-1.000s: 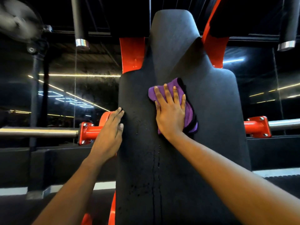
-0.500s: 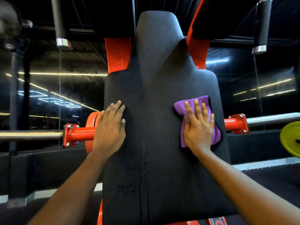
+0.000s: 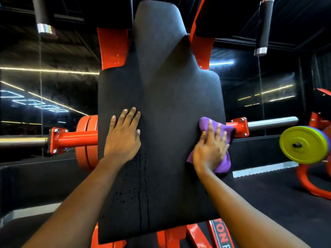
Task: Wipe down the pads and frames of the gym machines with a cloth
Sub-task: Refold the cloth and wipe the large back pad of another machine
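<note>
The right hand (image 3: 209, 151) presses flat, fingers spread and straight, on the purple cloth (image 3: 224, 164) at the right edge of the black back pad (image 3: 161, 97), while the left hand (image 3: 123, 138) lies open and flat on the pad's left half, with the orange frame (image 3: 112, 49) behind.

Orange bars (image 3: 77, 138) either side of pad (image 3: 161, 104)
</note>
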Available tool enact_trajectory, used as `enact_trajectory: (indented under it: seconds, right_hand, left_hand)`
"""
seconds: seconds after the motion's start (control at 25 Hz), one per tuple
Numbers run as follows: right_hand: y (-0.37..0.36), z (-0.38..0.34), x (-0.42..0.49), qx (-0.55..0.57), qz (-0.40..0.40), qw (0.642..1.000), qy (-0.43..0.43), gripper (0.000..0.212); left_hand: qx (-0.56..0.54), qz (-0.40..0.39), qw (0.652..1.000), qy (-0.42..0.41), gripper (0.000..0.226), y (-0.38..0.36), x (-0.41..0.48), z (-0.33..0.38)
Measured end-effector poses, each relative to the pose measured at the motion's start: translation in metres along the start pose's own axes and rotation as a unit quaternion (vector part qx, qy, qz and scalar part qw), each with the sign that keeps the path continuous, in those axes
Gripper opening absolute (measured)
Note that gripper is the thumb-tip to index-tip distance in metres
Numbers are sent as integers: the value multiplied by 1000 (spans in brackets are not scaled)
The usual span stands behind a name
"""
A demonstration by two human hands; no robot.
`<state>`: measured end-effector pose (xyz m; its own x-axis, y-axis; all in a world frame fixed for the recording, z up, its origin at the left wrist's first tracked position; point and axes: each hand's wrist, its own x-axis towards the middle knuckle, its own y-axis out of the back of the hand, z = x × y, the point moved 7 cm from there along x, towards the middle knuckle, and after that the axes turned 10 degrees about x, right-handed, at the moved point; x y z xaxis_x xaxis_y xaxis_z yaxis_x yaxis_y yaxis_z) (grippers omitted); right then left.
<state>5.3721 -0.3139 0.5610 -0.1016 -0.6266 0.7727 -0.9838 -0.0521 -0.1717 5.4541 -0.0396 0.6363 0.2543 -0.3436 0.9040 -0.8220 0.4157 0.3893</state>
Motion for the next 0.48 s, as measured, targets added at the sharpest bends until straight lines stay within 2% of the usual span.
enact_trajectory:
  seconds: [0.16, 0.24, 0.36, 0.4, 0.48]
  right_hand:
    - [-46, -108, -16, 37, -94, 986, 134, 45]
    - [-48, -155, -18, 101, -133, 972, 164, 43]
    - [-32, -183, -1, 281, -147, 945, 82, 37]
    - [-28, -184, 2, 343, -154, 925, 56, 34]
    - [-29, -189, 3, 435, -218, 873, 30, 31]
  left_hand:
    - [-104, 14, 994, -18, 51, 15, 7, -16]
    - [-171, 60, 983, 1, 49, 33, 7, -31]
    - [-215, 116, 969, 33, 51, 60, 8, -46]
    - [-220, 120, 968, 29, 55, 67, 9, -46]
    - [-242, 104, 965, 5, 62, 79, 15, -38]
